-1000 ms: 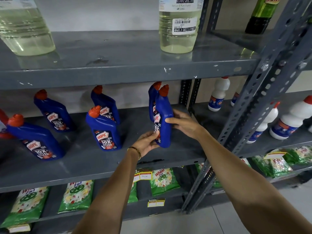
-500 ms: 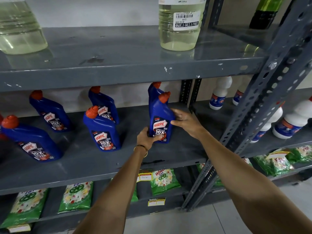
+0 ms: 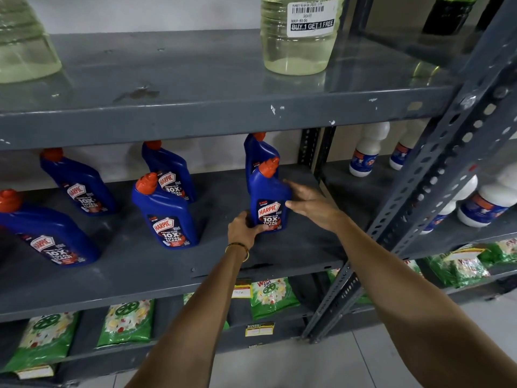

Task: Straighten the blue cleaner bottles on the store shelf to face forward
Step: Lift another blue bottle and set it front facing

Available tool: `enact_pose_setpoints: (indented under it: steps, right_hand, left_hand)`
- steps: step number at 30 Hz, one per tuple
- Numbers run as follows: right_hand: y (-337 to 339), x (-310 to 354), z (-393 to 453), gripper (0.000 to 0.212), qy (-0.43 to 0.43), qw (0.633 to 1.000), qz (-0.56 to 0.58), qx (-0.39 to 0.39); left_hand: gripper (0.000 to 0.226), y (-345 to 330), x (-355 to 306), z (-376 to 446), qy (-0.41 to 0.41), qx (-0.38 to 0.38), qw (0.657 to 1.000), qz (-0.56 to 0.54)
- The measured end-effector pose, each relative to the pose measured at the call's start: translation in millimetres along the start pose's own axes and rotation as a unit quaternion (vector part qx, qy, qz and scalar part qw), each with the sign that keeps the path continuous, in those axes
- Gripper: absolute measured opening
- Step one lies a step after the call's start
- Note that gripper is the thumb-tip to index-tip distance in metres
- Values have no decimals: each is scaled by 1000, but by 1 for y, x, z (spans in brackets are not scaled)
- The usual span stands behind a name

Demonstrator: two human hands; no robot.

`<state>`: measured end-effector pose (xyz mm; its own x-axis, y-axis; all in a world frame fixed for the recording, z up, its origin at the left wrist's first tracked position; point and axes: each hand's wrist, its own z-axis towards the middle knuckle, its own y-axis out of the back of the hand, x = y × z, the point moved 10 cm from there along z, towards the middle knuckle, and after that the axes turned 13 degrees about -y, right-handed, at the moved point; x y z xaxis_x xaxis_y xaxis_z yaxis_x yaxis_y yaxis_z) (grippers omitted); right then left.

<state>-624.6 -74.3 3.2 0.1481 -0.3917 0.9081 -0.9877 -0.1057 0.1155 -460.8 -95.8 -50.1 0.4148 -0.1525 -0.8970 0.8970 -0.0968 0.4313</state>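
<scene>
Several blue cleaner bottles with red caps stand on the grey middle shelf (image 3: 279,256). The front right bottle (image 3: 269,197) shows its label to the front. My left hand (image 3: 242,229) grips its lower left corner. My right hand (image 3: 309,204) rests against its right side, fingers spread. Another blue bottle (image 3: 256,152) stands right behind it, turned sideways. Further left stand a front middle bottle (image 3: 166,217), a rear middle bottle (image 3: 169,170), a rear left bottle (image 3: 78,186) and a front left bottle (image 3: 47,233), labels outward.
Two clear jugs of pale liquid (image 3: 299,37) stand on the shelf above. White bottles (image 3: 366,152) fill the neighbouring bay past the slotted upright (image 3: 436,175). Green detergent packs (image 3: 271,296) lie on the bottom shelf, above a tiled floor.
The front right bottle has been turned from sideways until its label faces forward. My left hand slid down to its lower corner, and my right hand loosened onto its side.
</scene>
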Motion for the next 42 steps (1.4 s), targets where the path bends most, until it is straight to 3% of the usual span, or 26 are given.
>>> enact_pose_setpoints:
  steps: [7,11,22,42]
  right_hand:
    - [-5,-58,12,64,-75,997,-22,-8]
    - [-6,-66,24,66,-77,996,-22,-39]
    - [0,-69,40,47,-39,992,-75,-92]
    - [-5,-88,-12,40,-30,986,-128,-105]
  left_hand:
    - [46,0,-5,-5,-11,11,1000,2]
    - [44,-1,-3,-7,5,17,999,26]
    - [40,-1,1,-9,39,3,999,26]
    - [50,-3,-5,-56,23,46,998,40]
